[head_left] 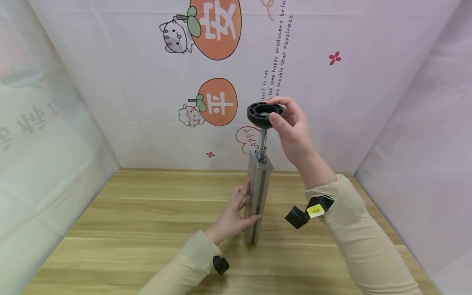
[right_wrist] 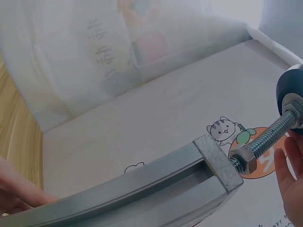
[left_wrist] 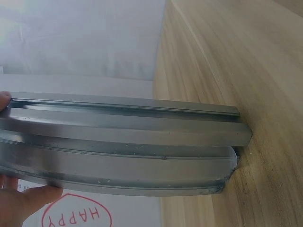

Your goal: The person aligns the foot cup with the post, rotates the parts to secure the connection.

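Upright on the wooden table stands a grooved aluminium profile [head_left: 259, 192], gripped around its lower half by my left hand [head_left: 230, 217]. In the left wrist view the profile [left_wrist: 123, 168] has its foot end on the wood. From its top end rises a threaded rod [head_left: 262, 138] carrying a hex nut [right_wrist: 247, 158], which sits close to the end face in the right wrist view. A round black levelling foot [head_left: 257, 121] caps the rod. My right hand [head_left: 296, 133] pinches its rim between thumb and fingers. A second hole shows in the profile's end.
The wooden table [head_left: 147, 213] spreads around the profile. A white printed backdrop [head_left: 155, 135] stands behind it, with pale fabric walls [head_left: 416, 135] on both sides. Black camera mounts [head_left: 298, 217] hang at the sleeves.
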{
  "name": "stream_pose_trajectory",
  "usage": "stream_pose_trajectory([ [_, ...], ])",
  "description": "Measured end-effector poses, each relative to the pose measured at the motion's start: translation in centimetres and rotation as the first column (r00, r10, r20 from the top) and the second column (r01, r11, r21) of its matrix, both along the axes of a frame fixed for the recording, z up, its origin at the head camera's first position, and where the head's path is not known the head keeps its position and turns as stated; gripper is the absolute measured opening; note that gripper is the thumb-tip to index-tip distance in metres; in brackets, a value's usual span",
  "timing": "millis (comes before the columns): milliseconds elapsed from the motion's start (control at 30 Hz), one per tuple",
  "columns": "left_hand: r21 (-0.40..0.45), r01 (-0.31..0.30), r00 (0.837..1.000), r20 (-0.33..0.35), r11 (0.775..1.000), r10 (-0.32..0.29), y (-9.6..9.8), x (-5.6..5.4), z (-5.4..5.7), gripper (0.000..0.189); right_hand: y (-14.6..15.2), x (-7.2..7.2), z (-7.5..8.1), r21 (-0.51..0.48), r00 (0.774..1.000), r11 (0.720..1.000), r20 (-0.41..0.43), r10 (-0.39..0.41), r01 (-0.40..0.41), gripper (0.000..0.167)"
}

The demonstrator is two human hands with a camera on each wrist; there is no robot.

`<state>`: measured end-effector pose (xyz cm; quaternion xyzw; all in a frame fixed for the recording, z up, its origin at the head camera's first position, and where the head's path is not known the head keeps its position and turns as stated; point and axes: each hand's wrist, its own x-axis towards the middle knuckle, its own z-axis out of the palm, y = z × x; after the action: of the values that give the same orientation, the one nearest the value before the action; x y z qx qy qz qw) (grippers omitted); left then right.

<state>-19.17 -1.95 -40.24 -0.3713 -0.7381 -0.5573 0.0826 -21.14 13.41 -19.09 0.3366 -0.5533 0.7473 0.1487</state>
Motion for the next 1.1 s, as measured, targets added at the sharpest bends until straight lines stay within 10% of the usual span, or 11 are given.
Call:
stream_pose_trajectory([
  [700, 0.000, 0.010, 0.999, -0.037, 1.000, -0.010, -0.1, 0.1, 0.1, 0.107, -0.8, 0.8, 0.3, -0.067, 0.984, 0.989, -0.107, -0.142, 0.136, 0.044],
  [900, -0.002, 0.011, 0.998, -0.059, 1.000, -0.011, 0.0, -0.1, 0.2, 0.109, -0.9, 1.1, 0.6, -0.004, 0.946, 0.958, -0.158, -0.284, 0.287, 0.037],
  [1100, 0.004, 0.017, 0.998, -0.056, 1.000, -0.017, -0.1, 0.1, 0.0, 0.110, -1.2, 1.5, 0.5, 0.094, 0.868, 0.871, -0.190, -0.459, 0.482, 0.029],
])
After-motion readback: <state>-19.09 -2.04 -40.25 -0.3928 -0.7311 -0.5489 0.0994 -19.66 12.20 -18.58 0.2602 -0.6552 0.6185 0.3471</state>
